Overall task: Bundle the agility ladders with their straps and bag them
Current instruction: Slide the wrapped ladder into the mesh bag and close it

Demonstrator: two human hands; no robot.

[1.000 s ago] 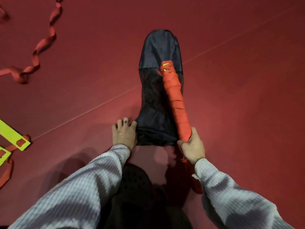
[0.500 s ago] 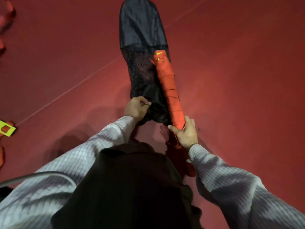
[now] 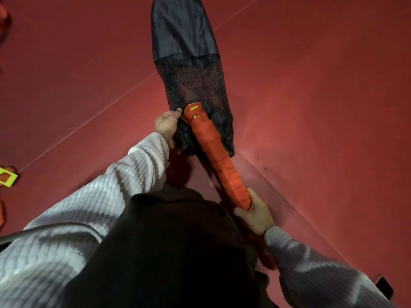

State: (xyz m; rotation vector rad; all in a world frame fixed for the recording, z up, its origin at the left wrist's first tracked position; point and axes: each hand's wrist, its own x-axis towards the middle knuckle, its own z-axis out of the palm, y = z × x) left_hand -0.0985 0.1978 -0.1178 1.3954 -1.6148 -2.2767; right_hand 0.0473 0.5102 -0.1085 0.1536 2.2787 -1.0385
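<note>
From the head camera, a black drawstring bag (image 3: 184, 41) is seen lying flat on the red floor (image 3: 311, 85), its far part made of plain fabric and its nearer part of mesh. The bag's mouth is turned toward the person and is gathered at the left edge, where it is gripped by the left hand (image 3: 165, 125), fingers curled round the bunched fabric. A bundled agility ladder (image 3: 213, 152), wrapped along its length in its orange strap, is held at its near end by the right hand (image 3: 255, 213), thumb and fingers closed round it. The bundle is tilted away from the person, and its far tip, where yellow rung ends show, lies at the bag's opening beside the left hand; whether the tip is inside the mouth cannot be told. At the left border, a yellow rung (image 3: 6, 176) of another ladder is visible on the floor, well apart from the bag. Both arms are covered by pale quilted sleeves (image 3: 124, 181).
</note>
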